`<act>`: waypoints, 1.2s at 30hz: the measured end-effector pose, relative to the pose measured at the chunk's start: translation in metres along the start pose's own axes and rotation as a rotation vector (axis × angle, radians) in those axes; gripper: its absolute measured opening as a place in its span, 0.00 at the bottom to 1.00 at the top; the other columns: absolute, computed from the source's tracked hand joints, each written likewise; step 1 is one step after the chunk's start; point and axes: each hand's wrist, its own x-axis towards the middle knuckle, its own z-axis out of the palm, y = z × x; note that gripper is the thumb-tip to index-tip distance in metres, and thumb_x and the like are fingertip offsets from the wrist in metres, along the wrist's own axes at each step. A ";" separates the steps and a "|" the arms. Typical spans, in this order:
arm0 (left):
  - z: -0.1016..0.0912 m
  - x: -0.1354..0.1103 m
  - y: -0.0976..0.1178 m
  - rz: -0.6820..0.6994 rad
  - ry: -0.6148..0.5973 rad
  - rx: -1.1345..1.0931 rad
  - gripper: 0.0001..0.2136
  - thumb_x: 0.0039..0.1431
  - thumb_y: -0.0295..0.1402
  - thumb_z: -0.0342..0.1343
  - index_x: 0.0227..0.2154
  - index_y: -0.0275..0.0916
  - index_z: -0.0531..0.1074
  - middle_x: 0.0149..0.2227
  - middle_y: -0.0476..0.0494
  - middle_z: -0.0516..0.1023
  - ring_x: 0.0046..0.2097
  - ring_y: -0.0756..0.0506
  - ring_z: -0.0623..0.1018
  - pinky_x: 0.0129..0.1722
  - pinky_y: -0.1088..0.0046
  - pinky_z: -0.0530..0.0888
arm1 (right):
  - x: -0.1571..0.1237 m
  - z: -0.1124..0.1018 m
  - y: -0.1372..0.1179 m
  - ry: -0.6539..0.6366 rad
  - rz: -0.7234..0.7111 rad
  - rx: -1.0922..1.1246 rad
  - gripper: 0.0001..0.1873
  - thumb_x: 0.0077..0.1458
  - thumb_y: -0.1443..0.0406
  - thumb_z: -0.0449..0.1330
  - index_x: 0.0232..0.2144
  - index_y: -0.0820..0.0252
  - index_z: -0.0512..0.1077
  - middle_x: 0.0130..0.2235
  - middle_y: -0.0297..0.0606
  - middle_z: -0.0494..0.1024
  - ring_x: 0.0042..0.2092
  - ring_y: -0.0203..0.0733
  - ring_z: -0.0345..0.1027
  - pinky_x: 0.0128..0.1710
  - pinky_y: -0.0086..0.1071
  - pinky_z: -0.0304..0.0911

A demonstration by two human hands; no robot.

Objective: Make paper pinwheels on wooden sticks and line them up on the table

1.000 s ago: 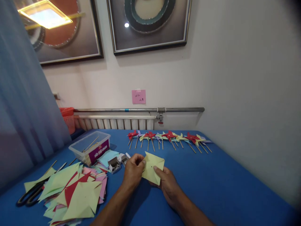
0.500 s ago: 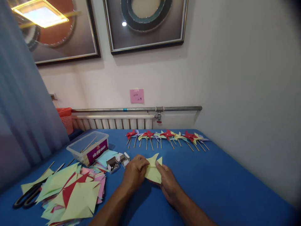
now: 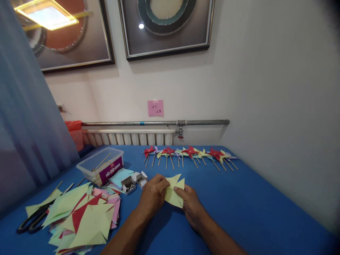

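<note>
A pale yellow paper square (image 3: 174, 199) with slits cut in from its corners is held up over the blue table. My left hand (image 3: 155, 191) pinches its left edge with curled fingers. On the right side, my right hand (image 3: 190, 202) grips the same paper, its thumb lying on the front face near the middle. Left of my hands sit two small open boxes; the nearer box (image 3: 128, 186) contains small shiny metal pieces. A pile of slit paper squares (image 3: 91, 225) in yellow, red, green and pink lies at the lower left.
Black-handled scissors (image 3: 39, 215) lie beside the pile. Behind it stands a clear plastic tub (image 3: 99, 160) with wooden sticks. Several paper pinwheels (image 3: 191, 151) on sticks line the far side of the blue table (image 3: 255, 209). A curtain (image 3: 34, 117) hangs at left.
My right thumb has slid inward on the yellow paper toward its middle, and the paper has tilted slightly. Both hands keep hold of it. The view has shifted very slightly.
</note>
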 end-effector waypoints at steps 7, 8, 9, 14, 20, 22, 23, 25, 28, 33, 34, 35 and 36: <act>-0.012 0.006 0.013 -0.199 -0.028 -0.246 0.12 0.54 0.26 0.57 0.40 0.40 0.80 0.41 0.42 0.81 0.40 0.44 0.78 0.42 0.69 0.72 | 0.011 -0.011 0.006 0.121 -0.097 -0.106 0.17 0.45 0.58 0.71 0.38 0.59 0.80 0.34 0.40 0.86 0.33 0.51 0.80 0.34 0.37 0.72; -0.012 0.007 0.012 -0.291 -0.011 -0.297 0.10 0.54 0.29 0.58 0.40 0.40 0.80 0.38 0.43 0.81 0.38 0.44 0.78 0.39 0.69 0.71 | 0.013 -0.013 0.006 0.145 -0.121 -0.140 0.17 0.45 0.58 0.71 0.38 0.58 0.80 0.34 0.40 0.86 0.34 0.51 0.80 0.34 0.38 0.72; -0.012 0.008 0.011 -0.386 0.002 -0.352 0.09 0.55 0.32 0.59 0.38 0.39 0.80 0.35 0.44 0.80 0.35 0.45 0.77 0.37 0.71 0.70 | 0.014 -0.014 0.006 0.156 -0.141 -0.174 0.17 0.46 0.58 0.71 0.38 0.58 0.81 0.34 0.40 0.86 0.35 0.52 0.80 0.35 0.38 0.72; 0.002 0.009 -0.003 -0.664 -0.035 -0.688 0.09 0.51 0.40 0.64 0.26 0.39 0.76 0.23 0.50 0.74 0.26 0.48 0.70 0.28 0.74 0.63 | 0.008 -0.011 0.001 0.086 -0.169 -0.249 0.16 0.47 0.57 0.71 0.39 0.57 0.82 0.33 0.39 0.86 0.37 0.53 0.80 0.38 0.39 0.73; 0.015 0.008 -0.008 -0.819 -0.038 -0.836 0.11 0.43 0.38 0.68 0.21 0.40 0.72 0.20 0.52 0.73 0.22 0.51 0.68 0.25 0.74 0.62 | 0.004 -0.007 0.002 0.018 -0.119 -0.226 0.19 0.47 0.56 0.72 0.40 0.59 0.82 0.32 0.39 0.86 0.34 0.50 0.79 0.34 0.36 0.70; 0.014 0.008 -0.007 -0.846 -0.023 -0.838 0.11 0.43 0.38 0.68 0.21 0.40 0.72 0.20 0.52 0.73 0.21 0.51 0.67 0.25 0.74 0.61 | 0.005 -0.008 0.004 0.015 -0.106 -0.218 0.19 0.47 0.56 0.72 0.40 0.60 0.81 0.32 0.39 0.86 0.34 0.49 0.79 0.33 0.34 0.69; 0.013 0.008 -0.006 -0.851 -0.027 -0.840 0.11 0.43 0.38 0.68 0.21 0.40 0.72 0.19 0.52 0.73 0.21 0.51 0.67 0.24 0.74 0.61 | 0.006 -0.008 0.005 0.012 -0.098 -0.218 0.19 0.47 0.56 0.72 0.40 0.60 0.81 0.32 0.39 0.86 0.34 0.49 0.79 0.32 0.34 0.69; 0.010 0.009 -0.004 -0.853 -0.052 -0.854 0.10 0.43 0.37 0.67 0.21 0.39 0.72 0.19 0.52 0.73 0.21 0.51 0.67 0.24 0.74 0.61 | 0.007 -0.008 0.005 0.003 -0.089 -0.216 0.20 0.47 0.56 0.72 0.40 0.61 0.81 0.33 0.39 0.86 0.33 0.48 0.79 0.32 0.33 0.68; 0.005 0.009 0.001 -0.869 -0.070 -0.890 0.10 0.41 0.37 0.67 0.22 0.38 0.72 0.20 0.51 0.74 0.22 0.51 0.68 0.25 0.74 0.62 | 0.006 -0.007 0.004 -0.022 -0.086 -0.213 0.20 0.47 0.55 0.72 0.40 0.61 0.81 0.34 0.39 0.86 0.33 0.47 0.78 0.32 0.34 0.68; 0.003 0.009 0.007 -0.933 -0.075 -0.960 0.12 0.38 0.35 0.68 0.21 0.38 0.69 0.19 0.52 0.72 0.21 0.52 0.67 0.24 0.75 0.61 | 0.003 -0.005 0.003 -0.045 -0.085 -0.210 0.20 0.48 0.56 0.71 0.41 0.60 0.81 0.33 0.39 0.86 0.34 0.48 0.79 0.34 0.35 0.70; 0.004 0.009 0.007 -0.945 -0.060 -0.967 0.12 0.38 0.35 0.68 0.20 0.39 0.69 0.18 0.53 0.71 0.20 0.52 0.66 0.23 0.75 0.60 | 0.003 -0.005 0.003 -0.048 -0.082 -0.202 0.20 0.48 0.56 0.71 0.41 0.60 0.81 0.34 0.39 0.86 0.34 0.49 0.79 0.34 0.36 0.71; 0.004 0.009 0.007 -0.955 -0.049 -0.975 0.13 0.37 0.34 0.68 0.20 0.39 0.68 0.17 0.53 0.70 0.20 0.53 0.66 0.23 0.76 0.60 | 0.003 -0.004 0.003 -0.054 -0.078 -0.193 0.20 0.47 0.56 0.72 0.41 0.60 0.81 0.34 0.40 0.86 0.34 0.49 0.79 0.35 0.37 0.71; 0.005 0.009 0.007 -0.959 -0.044 -0.985 0.13 0.37 0.34 0.69 0.19 0.39 0.67 0.17 0.53 0.70 0.20 0.53 0.66 0.23 0.76 0.60 | 0.003 -0.004 0.003 -0.061 -0.076 -0.186 0.20 0.47 0.56 0.72 0.41 0.60 0.81 0.34 0.40 0.86 0.35 0.49 0.80 0.36 0.37 0.72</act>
